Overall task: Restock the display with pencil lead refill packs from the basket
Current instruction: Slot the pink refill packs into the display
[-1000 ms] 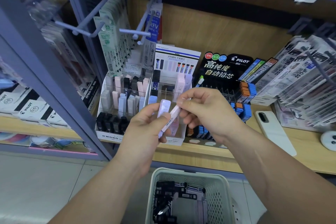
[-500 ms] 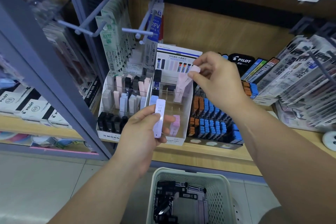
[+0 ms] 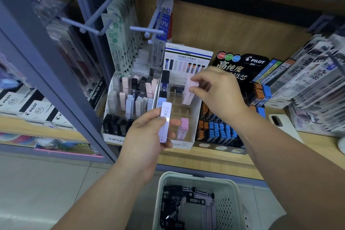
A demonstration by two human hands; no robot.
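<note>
My left hand grips a pale lilac lead refill pack marked 0.5 HB, upright in front of the clear display box. My right hand pinches the top of a pale pink refill pack standing in a rear slot of that box. Brighter pink packs sit in a front slot. The white basket below holds several dark and pale refill packs.
A MONO display with several pink, grey and black packs stands left of the box. A black PILOT display with blue and orange packs is to the right. Metal pegs jut out above. A white phone lies on the wooden shelf.
My right hand carried the pale pink pack from beside my left hand up and back into the display box's rear slot. My left hand stayed in place holding the lilac pack.
</note>
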